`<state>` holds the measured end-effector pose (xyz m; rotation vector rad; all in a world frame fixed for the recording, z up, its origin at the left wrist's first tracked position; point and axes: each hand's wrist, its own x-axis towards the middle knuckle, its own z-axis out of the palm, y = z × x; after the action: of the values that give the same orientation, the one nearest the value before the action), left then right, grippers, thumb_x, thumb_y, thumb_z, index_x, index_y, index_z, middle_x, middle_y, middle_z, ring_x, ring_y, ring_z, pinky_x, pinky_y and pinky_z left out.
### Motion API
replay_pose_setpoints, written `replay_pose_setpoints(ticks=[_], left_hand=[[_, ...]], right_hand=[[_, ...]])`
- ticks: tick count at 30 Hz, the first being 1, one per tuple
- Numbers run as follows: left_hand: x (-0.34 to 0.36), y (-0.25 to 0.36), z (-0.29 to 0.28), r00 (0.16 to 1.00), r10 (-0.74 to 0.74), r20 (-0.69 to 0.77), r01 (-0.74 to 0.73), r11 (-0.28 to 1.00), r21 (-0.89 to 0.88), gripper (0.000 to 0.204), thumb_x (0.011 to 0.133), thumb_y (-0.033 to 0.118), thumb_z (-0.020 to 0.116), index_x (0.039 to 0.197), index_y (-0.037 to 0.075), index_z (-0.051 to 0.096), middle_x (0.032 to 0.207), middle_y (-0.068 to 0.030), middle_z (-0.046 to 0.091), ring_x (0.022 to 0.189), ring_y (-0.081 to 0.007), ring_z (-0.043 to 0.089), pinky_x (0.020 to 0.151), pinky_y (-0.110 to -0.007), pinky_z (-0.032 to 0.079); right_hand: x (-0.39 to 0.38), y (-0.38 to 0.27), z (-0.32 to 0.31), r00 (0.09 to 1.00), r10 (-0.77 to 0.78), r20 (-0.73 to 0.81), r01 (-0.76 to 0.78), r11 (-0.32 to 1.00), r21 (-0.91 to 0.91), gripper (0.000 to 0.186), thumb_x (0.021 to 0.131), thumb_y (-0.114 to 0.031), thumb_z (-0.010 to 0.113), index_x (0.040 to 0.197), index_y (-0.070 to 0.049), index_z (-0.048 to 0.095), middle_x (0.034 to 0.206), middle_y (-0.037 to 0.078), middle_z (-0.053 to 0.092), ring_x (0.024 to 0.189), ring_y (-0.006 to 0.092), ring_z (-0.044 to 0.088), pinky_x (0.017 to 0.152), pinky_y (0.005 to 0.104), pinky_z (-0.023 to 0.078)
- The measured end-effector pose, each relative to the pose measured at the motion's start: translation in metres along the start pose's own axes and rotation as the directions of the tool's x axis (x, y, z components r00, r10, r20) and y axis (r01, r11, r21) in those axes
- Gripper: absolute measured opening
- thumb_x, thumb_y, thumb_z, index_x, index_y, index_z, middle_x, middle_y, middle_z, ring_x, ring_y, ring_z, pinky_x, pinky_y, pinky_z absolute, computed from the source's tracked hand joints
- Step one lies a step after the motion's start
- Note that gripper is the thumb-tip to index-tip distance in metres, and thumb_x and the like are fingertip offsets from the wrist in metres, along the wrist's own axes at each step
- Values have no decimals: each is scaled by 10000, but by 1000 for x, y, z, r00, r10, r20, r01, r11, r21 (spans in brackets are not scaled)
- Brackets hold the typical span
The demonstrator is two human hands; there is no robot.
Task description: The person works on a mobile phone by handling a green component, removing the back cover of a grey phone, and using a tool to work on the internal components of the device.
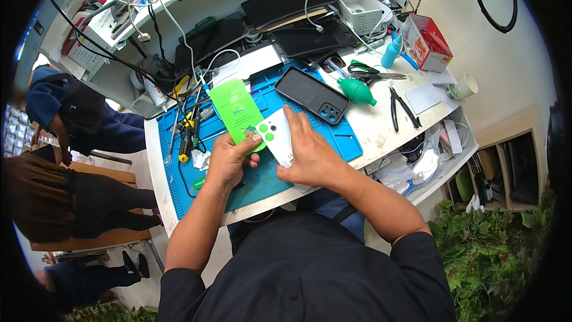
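Observation:
My left hand [233, 161] pinches the lower end of a bright green sheet [232, 107] with thumb and fingers. My right hand [310, 155] grips a white phone [276, 143] with three green circles on its camera area, tilted and overlapping or touching the sheet's right edge. Both are over a blue work mat [256, 191]. A dark phone case or cased phone [307, 89] lies above my right hand. Left of the sheet are screwdrivers [186, 146], cables and a crumpled white scrap [201, 159].
A green blower [356, 90], scissors [375, 75], pliers [405, 107], red box [428, 45] and paper cup [466, 86] lie rightward. Dark panels [310, 39] and a white box [356, 9] fill the back. An open drawer [435, 161] is below right. People [77, 197] are at the left.

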<state>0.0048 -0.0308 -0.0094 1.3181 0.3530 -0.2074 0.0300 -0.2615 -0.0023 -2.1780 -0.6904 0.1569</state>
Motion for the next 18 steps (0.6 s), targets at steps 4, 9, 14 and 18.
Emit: replay_pose_setpoints(ticks=[4, 9, 14, 18], left_hand=[[1, 1, 0, 1000, 4, -19, -4, 1000, -26, 217, 984, 147, 859, 1094, -13, 762, 915, -74, 762, 649, -137, 696, 558, -260, 554], [-3, 5, 5, 999, -13, -36, 13, 1000, 23, 244, 959, 139, 881, 1091, -22, 753, 916, -81, 762, 635, -147, 708, 552, -258, 568], [-3, 2, 5, 1000, 26, -15, -26, 999, 32, 286, 931, 155, 913, 1072, -38, 757, 916, -105, 767, 664, -179, 731, 570, -283, 592], [-1, 0, 4, 1000, 25, 1, -25, 999, 39, 307, 926, 139, 915, 1100, -45, 741, 924, -110, 766, 664, -185, 738, 565, -283, 599]], right_hand=[[-1, 0, 2, 1000, -14, -16, 13, 1000, -10, 1204, 762, -254, 866, 1666, 171, 193, 1462, 361, 465, 1227, 517, 642, 1058, 489, 566], [-1, 1, 3, 1000, 4, -16, -4, 1000, -6, 1199, 762, -251, 862, 1664, 172, 196, 1457, 361, 467, 1237, 518, 636, 1063, 492, 562], [-1, 1, 4, 999, -13, -36, 12, 1000, -26, 1186, 762, -241, 857, 1658, 174, 200, 1454, 361, 466, 1248, 523, 627, 1073, 493, 559], [-1, 2, 4, 999, -20, -44, 19, 1000, -25, 1183, 760, -236, 859, 1655, 175, 204, 1453, 362, 464, 1252, 525, 626, 1074, 495, 560]])
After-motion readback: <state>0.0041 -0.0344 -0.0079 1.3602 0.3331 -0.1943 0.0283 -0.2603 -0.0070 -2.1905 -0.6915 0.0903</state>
